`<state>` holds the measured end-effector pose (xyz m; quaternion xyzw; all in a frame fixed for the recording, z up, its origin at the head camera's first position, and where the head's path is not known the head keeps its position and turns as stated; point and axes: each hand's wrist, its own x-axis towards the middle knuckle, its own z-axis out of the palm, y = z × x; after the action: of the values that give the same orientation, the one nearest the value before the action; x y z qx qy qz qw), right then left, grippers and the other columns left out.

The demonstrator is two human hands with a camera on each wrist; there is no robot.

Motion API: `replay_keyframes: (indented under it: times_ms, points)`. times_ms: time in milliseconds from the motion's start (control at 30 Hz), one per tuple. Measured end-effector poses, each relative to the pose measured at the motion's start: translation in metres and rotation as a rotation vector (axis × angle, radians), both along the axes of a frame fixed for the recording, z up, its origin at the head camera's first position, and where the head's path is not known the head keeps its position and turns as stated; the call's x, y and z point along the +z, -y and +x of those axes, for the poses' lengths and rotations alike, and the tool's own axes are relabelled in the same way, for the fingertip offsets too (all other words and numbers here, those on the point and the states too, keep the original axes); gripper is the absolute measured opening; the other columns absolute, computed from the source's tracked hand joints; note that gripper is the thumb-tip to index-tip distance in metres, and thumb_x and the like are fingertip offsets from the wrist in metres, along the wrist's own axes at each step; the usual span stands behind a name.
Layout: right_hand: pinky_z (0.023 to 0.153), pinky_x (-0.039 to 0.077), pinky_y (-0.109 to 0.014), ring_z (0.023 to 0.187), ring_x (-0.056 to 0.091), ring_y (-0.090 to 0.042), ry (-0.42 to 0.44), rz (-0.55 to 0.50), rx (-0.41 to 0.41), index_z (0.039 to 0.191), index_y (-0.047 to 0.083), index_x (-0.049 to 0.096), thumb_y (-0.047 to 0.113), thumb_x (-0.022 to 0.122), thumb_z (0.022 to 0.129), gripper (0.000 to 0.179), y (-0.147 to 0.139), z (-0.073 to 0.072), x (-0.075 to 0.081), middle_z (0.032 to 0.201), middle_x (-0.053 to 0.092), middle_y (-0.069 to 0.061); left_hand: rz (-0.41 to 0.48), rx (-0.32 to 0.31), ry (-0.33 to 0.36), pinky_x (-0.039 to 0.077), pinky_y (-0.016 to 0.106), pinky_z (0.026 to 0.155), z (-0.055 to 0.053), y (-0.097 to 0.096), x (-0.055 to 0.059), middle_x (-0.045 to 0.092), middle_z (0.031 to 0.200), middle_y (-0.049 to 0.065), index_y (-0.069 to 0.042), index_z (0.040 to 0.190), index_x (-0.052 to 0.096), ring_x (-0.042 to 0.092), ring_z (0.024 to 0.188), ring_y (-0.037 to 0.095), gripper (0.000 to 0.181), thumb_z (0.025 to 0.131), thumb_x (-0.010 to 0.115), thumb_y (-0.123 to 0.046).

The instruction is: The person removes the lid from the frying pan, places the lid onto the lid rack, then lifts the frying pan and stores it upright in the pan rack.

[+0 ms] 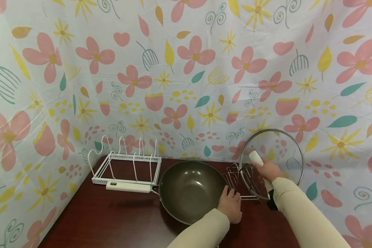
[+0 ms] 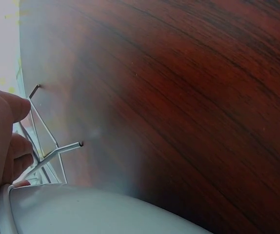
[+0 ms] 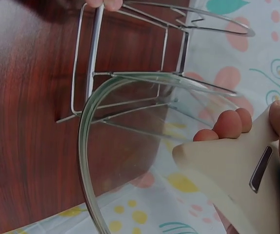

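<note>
My right hand [image 1: 268, 170] grips the cream handle [image 1: 256, 158] of a round glass lid [image 1: 280, 146] with a metal rim. The lid stands on edge, its lower part between the loops of a metal wire rack [image 1: 249, 198]. In the right wrist view, the lid's rim [image 3: 84, 156] crosses the rack's wires. My left hand [image 1: 230, 206] holds the near left end of that rack, fingertips over its bar [image 3: 95, 58]. Close beside this hand is the right rim of a dark wok [image 1: 192, 196], whose cream handle [image 1: 128, 187] points left.
A white rack [image 1: 99, 181] with several upright loops stands at the back left, behind the wok's handle. Everything rests on a dark red wooden table [image 1: 90, 220]. A flower-printed cloth [image 1: 186, 86] hangs along the back and sides.
</note>
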<state>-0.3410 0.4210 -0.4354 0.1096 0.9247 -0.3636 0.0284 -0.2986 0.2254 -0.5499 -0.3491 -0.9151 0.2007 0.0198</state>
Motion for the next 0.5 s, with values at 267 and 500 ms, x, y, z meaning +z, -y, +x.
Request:
replay_keyframes:
  times_ms: [267, 500]
  points:
    - [0.05, 0.055, -0.042, 0.054, 0.065, -0.028, -0.038, 0.021, 0.033, 0.13, -0.004, 0.039, 0.04, 0.046, 0.106, 0.05, -0.01, -0.005, -0.005, 0.067, 0.061, -0.013, 0.008, -0.005, -0.01, 0.008, 0.042, 0.124, -0.002, 0.0, -0.001, 0.027, 0.16, -0.024, -0.044, 0.155, 0.032, 0.019, 0.152, 0.009, 0.057, 0.102, 0.034, -0.064]
    - [0.049, 0.054, -0.043, 0.054, 0.065, -0.031, -0.048, -0.015, 0.055, 0.128, -0.007, 0.038, 0.039, 0.046, 0.106, 0.051, -0.016, -0.001, -0.004, 0.067, 0.06, -0.017, 0.012, -0.001, -0.016, 0.007, 0.042, 0.124, -0.001, -0.002, -0.002, 0.026, 0.16, -0.026, -0.045, 0.154, 0.032, 0.018, 0.152, 0.007, 0.056, 0.101, 0.034, -0.064]
